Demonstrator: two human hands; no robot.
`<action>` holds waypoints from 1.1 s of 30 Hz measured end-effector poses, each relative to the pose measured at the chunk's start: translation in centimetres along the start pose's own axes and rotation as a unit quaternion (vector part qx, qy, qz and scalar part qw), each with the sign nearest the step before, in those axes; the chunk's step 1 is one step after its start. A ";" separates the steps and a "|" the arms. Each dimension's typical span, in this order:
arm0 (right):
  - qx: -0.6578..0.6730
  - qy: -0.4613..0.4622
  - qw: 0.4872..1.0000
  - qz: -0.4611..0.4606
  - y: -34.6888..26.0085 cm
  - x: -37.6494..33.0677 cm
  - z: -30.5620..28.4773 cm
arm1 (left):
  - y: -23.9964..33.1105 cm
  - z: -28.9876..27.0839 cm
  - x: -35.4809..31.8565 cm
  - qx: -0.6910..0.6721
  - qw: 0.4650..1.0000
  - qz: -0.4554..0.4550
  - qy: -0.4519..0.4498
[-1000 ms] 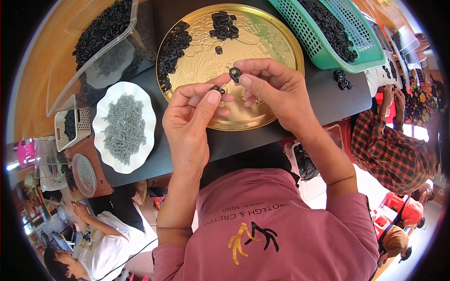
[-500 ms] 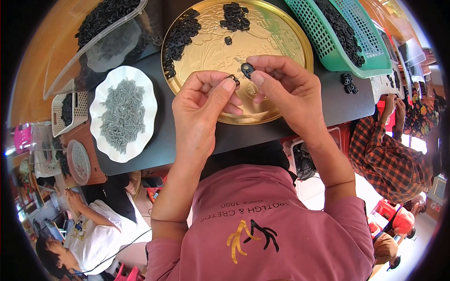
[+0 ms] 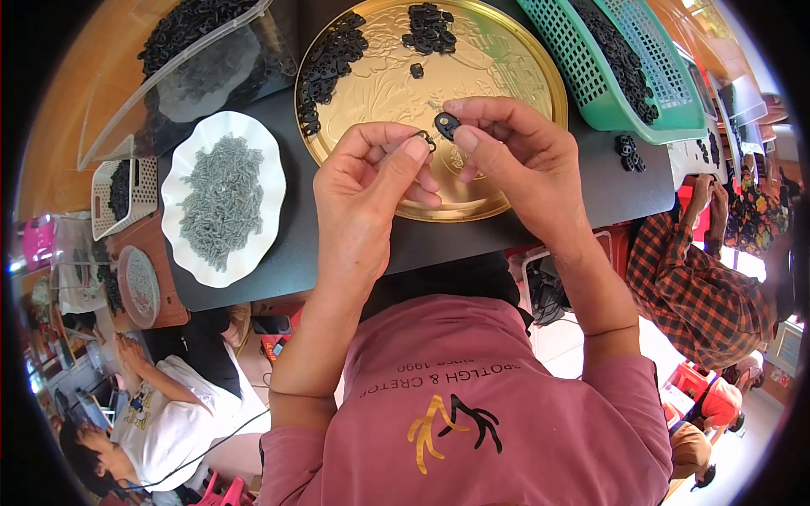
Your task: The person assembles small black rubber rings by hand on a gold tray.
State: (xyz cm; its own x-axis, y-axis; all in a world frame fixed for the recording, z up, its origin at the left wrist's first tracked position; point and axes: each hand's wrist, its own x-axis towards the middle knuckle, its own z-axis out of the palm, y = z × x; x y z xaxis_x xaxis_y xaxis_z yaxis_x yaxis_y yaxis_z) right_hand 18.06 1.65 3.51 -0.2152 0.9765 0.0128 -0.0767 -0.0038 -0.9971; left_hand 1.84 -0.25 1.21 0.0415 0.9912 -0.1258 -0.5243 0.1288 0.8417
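As the head view is showing, the left hand (image 3: pixel 359 198) is pinching a small looped piece (image 3: pixel 429 141) between thumb and forefinger, while the right hand (image 3: pixel 527 160) is gripping a black oval piece (image 3: pixel 447 126) (a brass-coloured spot is showing on its face). Both sets of fingers are holding narrowly; the pieces are hovering just beside each other over the gold tray (image 3: pixel 498 67), though whether they are touching I cannot tell. The step in hand seems to be holding one piece up to the other, and the next move is probably calling for fine, steady aligning. Black parts (image 3: pixel 329 72) are lying along the tray's left side; a white dish (image 3: pixel 274 181) of grey rods (image 3: pixel 224 202) is resting left on the counter (image 3: pixel 620 194).
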 end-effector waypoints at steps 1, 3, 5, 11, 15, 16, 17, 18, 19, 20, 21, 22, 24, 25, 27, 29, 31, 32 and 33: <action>0.002 0.000 1.000 0.000 0.0 0.0 0.0 | -0.1 0.0 0.0 -0.004 1.000 0.003 -0.002; 0.004 -0.001 1.000 -0.001 0.0 0.1 0.0 | -0.1 -0.1 0.1 -0.008 1.000 0.006 -0.003; 0.010 -0.004 1.000 -0.004 0.1 0.1 0.0 | 0.0 -0.1 0.1 -0.005 1.000 0.006 -0.005; 0.015 -0.008 1.000 0.003 0.3 0.1 0.5 | -0.1 -0.1 0.1 -0.011 1.000 0.003 -0.010; 0.022 -0.015 1.000 -0.005 0.4 0.1 0.8 | -0.2 -0.1 0.1 -0.024 1.000 0.006 -0.012; 0.024 -0.016 1.000 -0.002 0.4 0.2 0.8 | -0.2 -0.1 0.1 -0.026 1.000 0.007 -0.007; 0.026 -0.018 0.999 0.002 0.3 0.2 0.8 | -0.2 -0.1 0.0 -0.027 1.000 0.007 -0.003; 0.027 -0.018 0.999 0.002 0.4 0.2 0.8 | -0.2 -0.1 0.0 -0.027 1.000 0.007 -0.003; 0.028 -0.018 0.999 -0.004 0.4 0.3 0.8 | -0.2 -0.1 0.0 -0.027 1.000 0.005 -0.001; 0.030 -0.017 0.999 -0.009 0.5 0.3 0.8 | -0.1 -0.1 0.0 -0.027 1.000 0.003 0.002; 0.030 -0.017 0.999 -0.010 0.5 0.3 0.8 | -0.1 -0.1 0.0 -0.027 1.000 0.003 0.002; 0.031 -0.016 0.999 -0.006 0.5 0.3 0.8 | -0.1 -0.2 0.0 -0.024 1.000 0.002 0.001; 0.033 -0.016 0.999 -0.002 0.5 0.3 0.9 | -0.1 -0.2 0.0 -0.022 1.000 0.001 0.000; 0.029 -0.013 0.999 -0.003 0.5 0.3 0.9 | 0.0 -0.1 0.0 -0.020 1.000 0.003 0.001; 0.024 -0.011 1.000 -0.004 0.5 0.3 0.8 | 0.0 -0.1 0.0 -0.019 1.000 0.005 0.003; 0.027 -0.016 0.999 -0.001 0.5 0.4 0.7 | 0.0 -0.3 0.1 -0.010 1.000 0.003 -0.004; 0.020 -0.014 1.000 0.001 0.4 0.3 0.6 | 0.1 -0.3 0.1 0.007 1.000 0.009 -0.005; 0.013 -0.013 1.000 0.003 0.4 0.4 0.6 | 0.2 -0.3 0.1 0.023 1.000 0.014 -0.006; 0.013 -0.013 1.000 0.003 0.4 0.4 0.6 | 0.1 -0.3 0.1 0.023 1.000 0.014 -0.006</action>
State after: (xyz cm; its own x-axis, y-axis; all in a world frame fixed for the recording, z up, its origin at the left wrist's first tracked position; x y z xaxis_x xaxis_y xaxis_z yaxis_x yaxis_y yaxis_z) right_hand 17.36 1.88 3.16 -0.2417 0.9703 0.0082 -0.0997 -0.0164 -0.9949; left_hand 1.55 -0.18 1.19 0.0383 0.9947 -0.0957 -0.4850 0.1022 0.8685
